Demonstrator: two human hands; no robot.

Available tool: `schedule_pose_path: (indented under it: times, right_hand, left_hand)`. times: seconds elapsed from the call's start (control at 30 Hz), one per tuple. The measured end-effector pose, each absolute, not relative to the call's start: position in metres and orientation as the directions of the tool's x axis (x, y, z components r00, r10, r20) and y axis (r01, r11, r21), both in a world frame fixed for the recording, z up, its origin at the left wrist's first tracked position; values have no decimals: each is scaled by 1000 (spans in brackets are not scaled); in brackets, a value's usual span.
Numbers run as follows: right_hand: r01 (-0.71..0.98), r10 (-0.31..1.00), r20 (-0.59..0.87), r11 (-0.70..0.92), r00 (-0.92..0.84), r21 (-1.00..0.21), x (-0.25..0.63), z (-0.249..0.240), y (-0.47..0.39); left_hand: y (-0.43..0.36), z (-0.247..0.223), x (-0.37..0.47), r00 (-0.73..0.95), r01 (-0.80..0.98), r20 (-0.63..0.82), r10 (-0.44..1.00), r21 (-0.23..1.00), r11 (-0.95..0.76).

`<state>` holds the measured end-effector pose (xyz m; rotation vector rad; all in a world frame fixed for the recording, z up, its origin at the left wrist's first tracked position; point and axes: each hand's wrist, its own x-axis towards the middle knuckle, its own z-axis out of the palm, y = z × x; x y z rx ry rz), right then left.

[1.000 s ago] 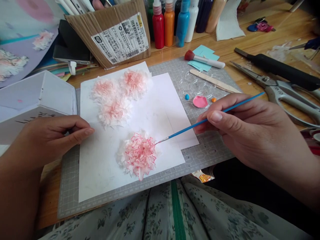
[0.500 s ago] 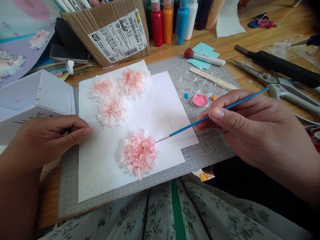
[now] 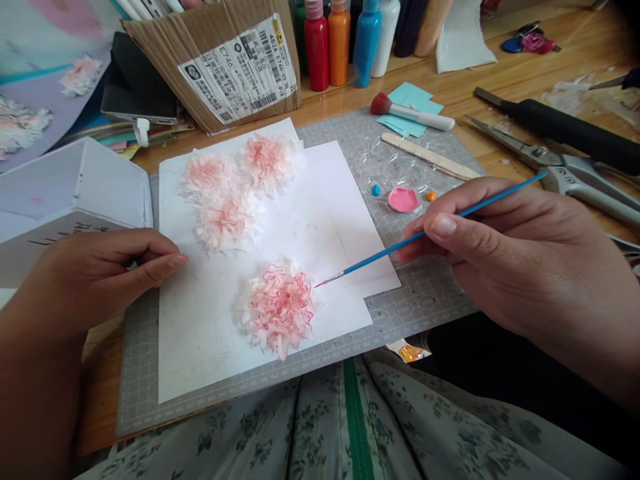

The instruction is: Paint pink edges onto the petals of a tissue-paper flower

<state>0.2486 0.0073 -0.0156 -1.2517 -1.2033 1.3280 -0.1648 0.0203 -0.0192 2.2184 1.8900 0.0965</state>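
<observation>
A thin blue paintbrush (image 3: 385, 252) is pinched between the thumb and fingers of my right hand (image 3: 505, 247). Its pink-wet tip hovers just right of a ruffled paper flower (image 3: 281, 310), whose petal edges are lined in darker pink. That flower lies near the front of a white paper sheet (image 3: 200, 333). My left hand (image 3: 120, 273) rests at the sheet's left edge, thumb and forefinger tips together, other fingers curled and partly hidden. Farther back on the sheet sit paler flowers (image 3: 227, 223). A pink paint blob (image 3: 403, 199) lies beyond my right hand.
Under the sheets is a grey cutting mat (image 3: 415, 300). A wooden stick (image 3: 430, 157), a red-tipped brush (image 3: 413, 115) and scissors (image 3: 555, 170) lie at the right. A cardboard box (image 3: 240, 73) and paint bottles (image 3: 317, 50) stand behind. At left is a white box (image 3: 115, 177).
The paintbrush tip has drawn back slightly to the right, from the flower's petal edge to a small gap beside it. My left hand has stayed in place.
</observation>
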Motion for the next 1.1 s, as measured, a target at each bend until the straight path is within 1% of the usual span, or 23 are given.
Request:
schedule_pose_path:
  times: [0.13,0.27,0.47,0.67,0.9,1.1]
  right_hand:
    - [3,991,-104,-104,-83,-995,249,-17,8]
    - [-12,994,-95,-96,-57,-995,249,-17,8]
    - [27,993,-98,-97,-72,-995,249,-16,7]
    - [33,992,-104,-102,-66,-994,251,-16,7]
    - [15,991,-108,-107,-83,-994,251,-16,6]
    - [45,989,-107,-103,-100,-994,252,-18,8]
  left_hand:
    - [20,-20,-166,193,958,-88,977,233,-168]
    - [20,-20,-165,186,959,-86,979,232,-162]
    - [20,-20,-162,193,955,-75,978,241,-170]
    - [21,-21,-164,186,965,-93,978,205,-164]
    - [22,-18,-159,177,965,-107,978,214,-151]
    - [23,-18,-161,173,966,-92,981,207,-151]
